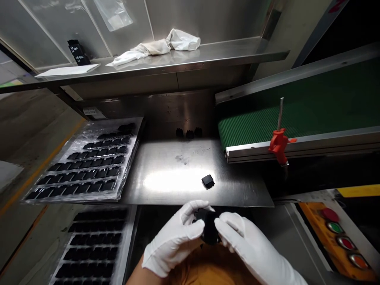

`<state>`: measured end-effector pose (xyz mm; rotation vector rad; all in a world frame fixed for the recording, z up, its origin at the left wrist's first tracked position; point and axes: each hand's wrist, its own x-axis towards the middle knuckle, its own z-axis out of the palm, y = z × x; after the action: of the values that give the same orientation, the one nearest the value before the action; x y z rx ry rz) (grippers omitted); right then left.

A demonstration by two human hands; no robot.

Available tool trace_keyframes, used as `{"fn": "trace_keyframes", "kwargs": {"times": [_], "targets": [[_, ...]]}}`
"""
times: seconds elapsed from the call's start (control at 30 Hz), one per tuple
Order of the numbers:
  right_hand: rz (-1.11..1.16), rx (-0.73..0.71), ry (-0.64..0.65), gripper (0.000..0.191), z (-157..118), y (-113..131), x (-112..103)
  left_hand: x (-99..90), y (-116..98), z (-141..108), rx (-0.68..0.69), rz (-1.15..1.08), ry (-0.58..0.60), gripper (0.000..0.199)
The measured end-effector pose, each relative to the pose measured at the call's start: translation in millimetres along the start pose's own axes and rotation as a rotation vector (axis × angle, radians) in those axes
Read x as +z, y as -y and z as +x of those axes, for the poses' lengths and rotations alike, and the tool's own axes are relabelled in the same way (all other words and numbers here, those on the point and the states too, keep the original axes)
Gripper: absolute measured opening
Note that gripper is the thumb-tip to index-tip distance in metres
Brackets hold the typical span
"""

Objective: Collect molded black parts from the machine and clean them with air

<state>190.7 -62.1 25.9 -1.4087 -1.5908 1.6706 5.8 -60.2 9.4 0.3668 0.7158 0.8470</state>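
Black plastic part (209,227) clamped between white-gloved left hand (173,237) and right hand (249,241), just off front edge of steel desk (166,180). Second black part (208,181) lies on desk. Left of desk, far tray (129,166) and near tray (126,245) hold rows of black parts. Right of desk, green conveyor belt (297,107).

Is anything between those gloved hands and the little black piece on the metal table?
Nothing visible. The left hand and right hand hold a black part near the edge of the steel table; the black piece lies just beyond.
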Motion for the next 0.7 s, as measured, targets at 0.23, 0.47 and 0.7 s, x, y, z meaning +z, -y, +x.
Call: {"fn": "trace_keyframes", "kwargs": {"times": [0.23,0.47,0.7], "targets": [[0.039,-0.003,0.047,0.045,-15,19,3,-6.8,11,-8,-0.119,-0.310,0.199,0.040],[0.081,0.061,0.062,0.046,-18,16,4,-1.5,11,-7,-0.162,-0.371,0.188,0.039],[0.121,0.097,0.047,0.047,-17,16,4,-1.9,10,-5,-0.174,-0.336,0.159,0.037]]}}
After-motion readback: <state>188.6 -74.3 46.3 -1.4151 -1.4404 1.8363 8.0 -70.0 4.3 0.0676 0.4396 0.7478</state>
